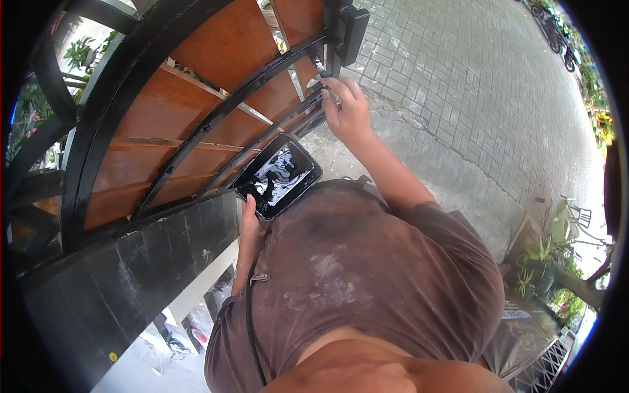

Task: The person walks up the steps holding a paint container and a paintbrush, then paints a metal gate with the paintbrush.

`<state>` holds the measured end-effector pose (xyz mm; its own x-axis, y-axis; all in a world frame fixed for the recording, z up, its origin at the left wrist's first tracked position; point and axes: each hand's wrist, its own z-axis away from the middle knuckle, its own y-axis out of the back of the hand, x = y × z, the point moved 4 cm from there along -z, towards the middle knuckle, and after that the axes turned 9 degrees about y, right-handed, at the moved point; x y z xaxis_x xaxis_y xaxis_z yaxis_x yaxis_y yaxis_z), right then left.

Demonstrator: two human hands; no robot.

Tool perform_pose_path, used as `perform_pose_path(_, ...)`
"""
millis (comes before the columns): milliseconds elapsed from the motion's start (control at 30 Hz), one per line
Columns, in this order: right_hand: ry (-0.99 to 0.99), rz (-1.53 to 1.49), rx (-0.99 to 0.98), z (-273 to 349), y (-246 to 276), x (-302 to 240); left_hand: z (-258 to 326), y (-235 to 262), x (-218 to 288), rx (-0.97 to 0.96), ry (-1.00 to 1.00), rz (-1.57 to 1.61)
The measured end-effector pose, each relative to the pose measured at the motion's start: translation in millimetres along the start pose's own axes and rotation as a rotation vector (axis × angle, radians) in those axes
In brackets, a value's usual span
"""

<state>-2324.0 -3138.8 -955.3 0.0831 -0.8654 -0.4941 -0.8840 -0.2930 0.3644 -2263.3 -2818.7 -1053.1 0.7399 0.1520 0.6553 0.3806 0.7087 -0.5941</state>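
Against my body, my left hand (251,217) grips the near edge of a black plastic tray (313,175), thumb over its rim. Glossy black paint (278,173) covers the tray's bottom and reflects white light. Out ahead, my right hand (348,108) is closed round a paintbrush (319,67). Its dark end meets the black metal frame of a gate (262,69) near a post, though the bristles are hard to make out. Reddish-brown panels (216,42) fill the gate between its black bars. My fingers hide most of the brush handle.
A dark, low wall (137,275) runs below the gate at the left. Grey paving bricks (452,72) and a concrete strip (419,170) lie to the right. A motorbike (547,26) is at the far right, and plants (544,252) stand nearer on that side.
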Motion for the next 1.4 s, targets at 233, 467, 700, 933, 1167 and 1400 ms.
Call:
perform_pose_path(233,-0.049,-0.011,-0.019,23.0,-34.3,-19.9,-18.4,37.5,24.7,-0.069,0.128,0.076)
perform_pose_path(467,0.046,-0.103,-0.121,29.8,-43.4,-36.4,-42.3,46.8,41.1,-0.2,0.142,0.059)
perform_pose_path(700,0.084,-0.252,-0.155,36.8,-25.4,-20.9,-50.9,52.4,44.1,-0.133,0.173,0.018)
perform_pose_path(933,0.146,-0.279,-0.151,38.8,-23.4,-9.9,-43.0,51.2,48.5,-0.105,0.172,0.054)
perform_pose_path(1167,0.06,-0.217,0.013,55.8,-13.8,-5.6,-20.9,62.6,49.1,-0.006,0.133,0.005)
perform_pose_path(1400,0.171,-0.313,-0.103,50.5,-31.9,-34.2,3.6,79.3,44.4,0.013,0.019,-0.019)
